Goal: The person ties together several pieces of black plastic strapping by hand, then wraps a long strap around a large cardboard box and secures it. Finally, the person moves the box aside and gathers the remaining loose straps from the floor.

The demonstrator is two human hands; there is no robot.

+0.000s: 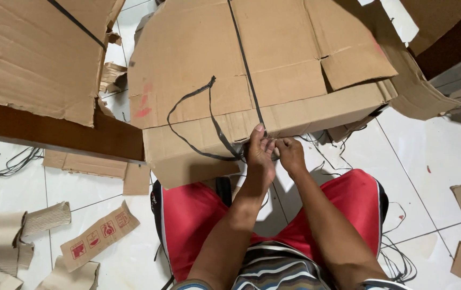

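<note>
Head view, near to far: red shorts (198,215) at 6 o'clock, both my forearms running up to the front edge of the cardboard stack (273,115). Left hand (260,156) is closed, fingers pinched on the black strap (246,64) right where it comes over the edge; right hand (290,154) sits just beside it at 3 o'clock, also curled shut, pinching the same strap end, though the fingertips are partly hidden. Slack strap loop (190,123) lies at 9 o'clock of my hands, on the top sheet w/ its tail hanging over the front.

To do this well, I reckon: keep the strap flat, no twist, pull tension straight toward me, left hand anchors while right works the end. Keep the knot tight vs the corner so the sheets don't slide. Further out, 10 o'clock: another strapped cardboard sheet (32,53); torn scraps (99,233) on the white tile floor (434,145) at 8 o'clock.
</note>
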